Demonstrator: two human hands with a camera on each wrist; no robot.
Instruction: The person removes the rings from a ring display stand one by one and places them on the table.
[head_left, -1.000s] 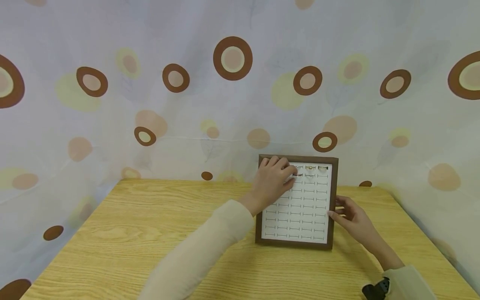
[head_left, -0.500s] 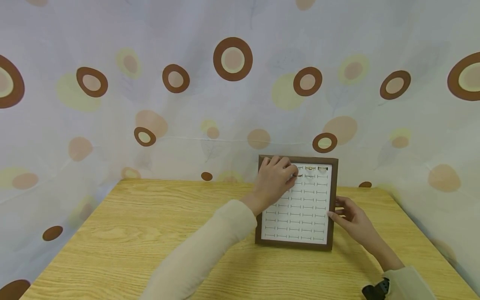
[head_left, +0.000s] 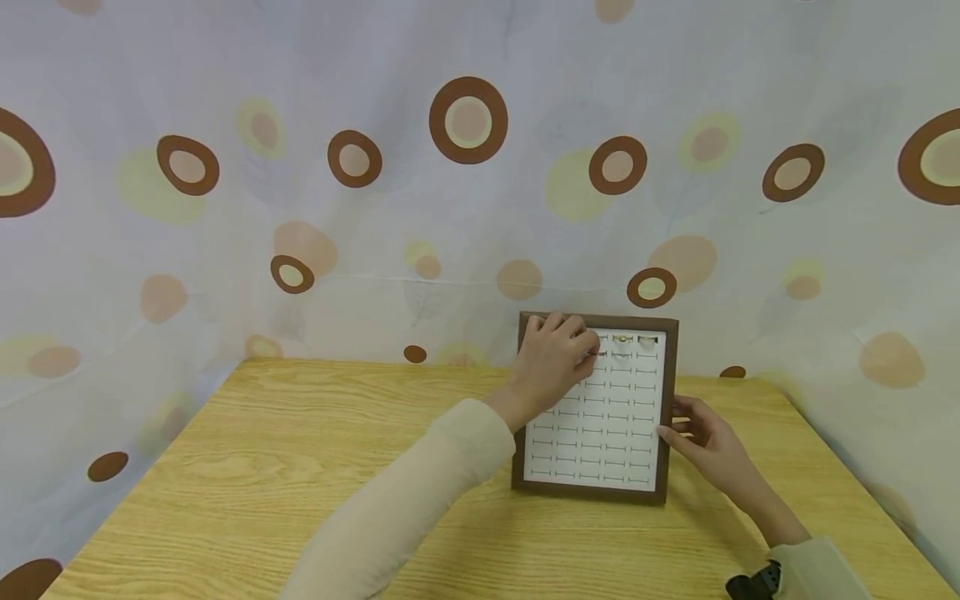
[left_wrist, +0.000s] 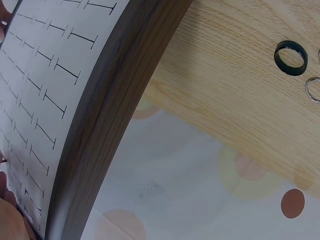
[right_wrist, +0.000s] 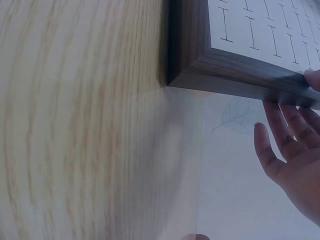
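- The ring display board [head_left: 596, 417] stands tilted near the table's [head_left: 300, 467] far right edge, propped against the curtain [head_left: 375, 208].
- Your left hand [head_left: 551, 360] pinches a small ring [head_left: 600, 353] at a top-row slot.
- Your right hand [head_left: 708, 446] steadies the frame's right side, fingers relaxed.
- The ring looks tiny, hard and slippery: pinch its band.
- Loose rings [left_wrist: 291, 57] lie on the table.

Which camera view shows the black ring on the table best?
The left wrist view: there the black ring lies whole and sharp on the wooden table, beside a silver ring cut by the picture's edge. The head view does not show it, likely hidden behind the ring display board. The right wrist view shows no ring.
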